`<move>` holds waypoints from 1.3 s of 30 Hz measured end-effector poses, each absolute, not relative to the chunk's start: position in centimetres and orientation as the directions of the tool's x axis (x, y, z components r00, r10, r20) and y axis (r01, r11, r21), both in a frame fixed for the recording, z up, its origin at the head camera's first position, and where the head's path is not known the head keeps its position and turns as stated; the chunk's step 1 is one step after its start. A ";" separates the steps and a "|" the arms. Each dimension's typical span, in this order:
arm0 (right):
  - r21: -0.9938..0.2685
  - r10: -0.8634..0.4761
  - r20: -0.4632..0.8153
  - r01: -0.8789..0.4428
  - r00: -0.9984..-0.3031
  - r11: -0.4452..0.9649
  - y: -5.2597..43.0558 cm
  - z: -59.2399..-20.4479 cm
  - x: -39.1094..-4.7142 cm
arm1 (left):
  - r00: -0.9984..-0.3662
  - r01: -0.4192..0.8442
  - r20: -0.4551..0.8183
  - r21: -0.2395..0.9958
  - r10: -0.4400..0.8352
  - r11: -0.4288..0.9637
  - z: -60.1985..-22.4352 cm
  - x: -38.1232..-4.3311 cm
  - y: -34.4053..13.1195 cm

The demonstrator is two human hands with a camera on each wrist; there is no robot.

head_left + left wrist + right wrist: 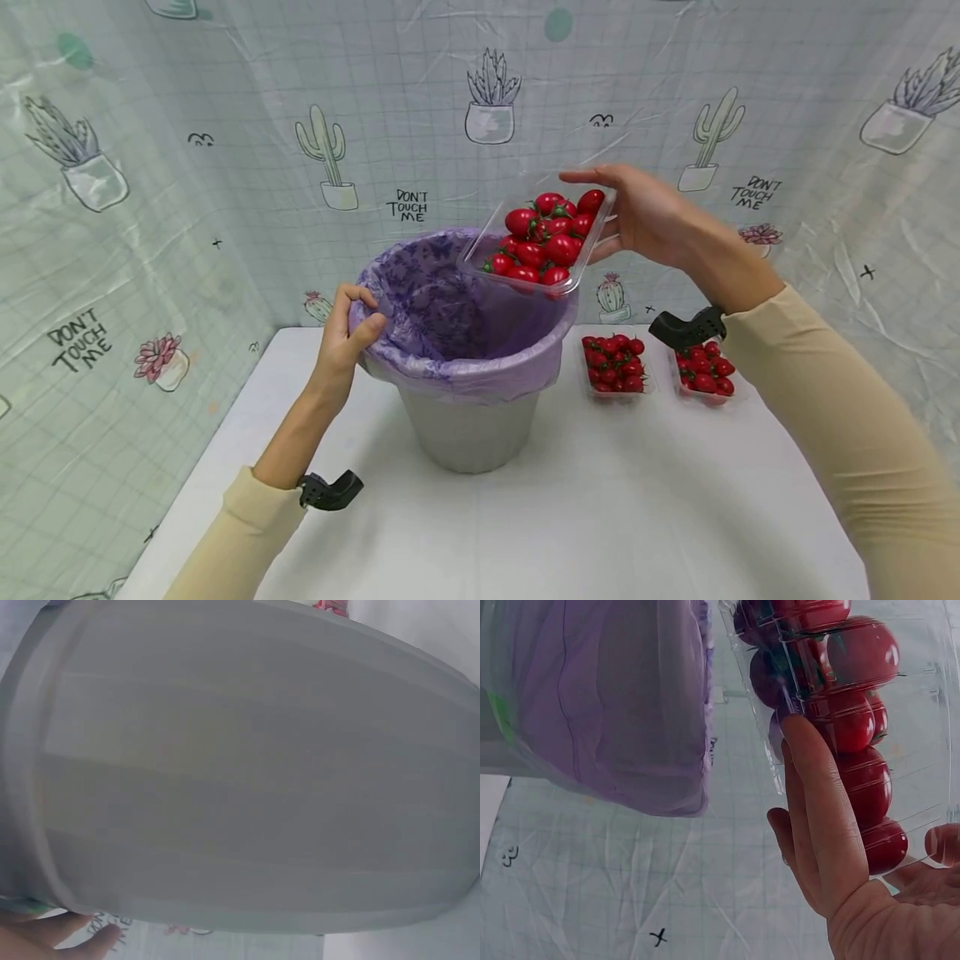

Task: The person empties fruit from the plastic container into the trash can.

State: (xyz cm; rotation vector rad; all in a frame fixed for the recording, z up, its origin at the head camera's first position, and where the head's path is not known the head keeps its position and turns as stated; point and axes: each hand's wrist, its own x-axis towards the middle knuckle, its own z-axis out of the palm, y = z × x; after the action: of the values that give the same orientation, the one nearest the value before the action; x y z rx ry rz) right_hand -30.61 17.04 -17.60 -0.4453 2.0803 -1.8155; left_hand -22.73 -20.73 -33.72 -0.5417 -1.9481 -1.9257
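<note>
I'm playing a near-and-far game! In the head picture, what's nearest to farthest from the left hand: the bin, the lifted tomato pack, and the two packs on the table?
1. Bin: gripped by the left hand.
2. Lifted pack: up to the right.
3. Left table pack: right of the bin.
4. Right table pack: farthest right.

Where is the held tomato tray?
In the head view, right of centre: the tomato tray is tilted in the right hand, above the right side of the lined bin.
</note>
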 end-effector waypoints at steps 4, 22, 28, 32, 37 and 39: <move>-0.989 -0.430 -0.057 -0.007 -0.901 0.146 16.4 -17.5 -30.8 | -0.855 0.518 0.518 0.855 0.004 -0.006 -33.9 -22.9 -20.5; -0.981 -0.366 -0.016 -0.056 -0.930 0.186 13.8 -17.9 -31.8 | -0.853 0.522 0.522 0.852 -0.010 -0.019 -33.9 -23.0 -20.3; -0.977 -0.378 0.048 -0.123 -0.925 0.176 13.4 -18.3 -32.0 | -0.864 0.503 0.503 0.863 -0.007 -0.039 -33.9 -22.8 -20.4; -0.976 -0.396 0.091 -0.161 -0.914 0.148 13.4 -18.5 -32.1 | -0.869 0.495 0.495 0.868 -0.008 -0.046 -33.8 -22.8 -20.4; -0.974 -0.408 0.113 -0.182 -0.906 0.133 13.4 -18.5 -32.0 | -0.870 0.492 0.492 0.870 -0.017 -0.038 -33.8 -22.8 -20.3; -0.970 -0.411 0.123 -0.196 -0.904 0.141 13.4 -18.5 -31.9 | -0.870 0.493 0.493 0.869 -0.019 -0.037 -33.8 -22.8 -20.3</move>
State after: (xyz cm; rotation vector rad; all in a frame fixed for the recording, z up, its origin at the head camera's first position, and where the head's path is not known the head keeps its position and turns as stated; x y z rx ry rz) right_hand -31.91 13.44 -18.51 -0.6021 2.2367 -1.8575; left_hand -22.76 -20.26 -33.76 -0.4994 -1.8877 -1.9687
